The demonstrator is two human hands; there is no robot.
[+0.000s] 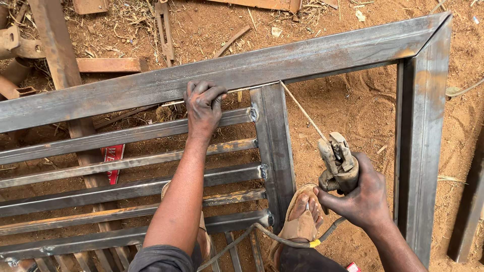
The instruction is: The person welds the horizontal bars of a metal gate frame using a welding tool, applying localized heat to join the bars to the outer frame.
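A steel frame [302,55] of square tube lies on red dirt, with several horizontal bars [126,163] joined to a vertical tube [275,146]. My left hand [202,106] presses on the frame's top tube, fingers curled over its lower edge by a thin rod [237,90]. My right hand [358,194] grips a welding electrode holder [339,161]. A thin electrode rod [302,111] runs from its jaws up to the joint where the vertical tube meets the top tube. A cable [262,230] trails from the holder across my sandalled foot [302,214].
The frame's right upright [423,146] stands close to my right hand. Rusty steel offcuts [108,64] and a long bar [55,50] lie beyond the frame at the upper left. A red printed scrap [113,156] shows beneath the bars. Another bar [469,211] lies at the right edge.
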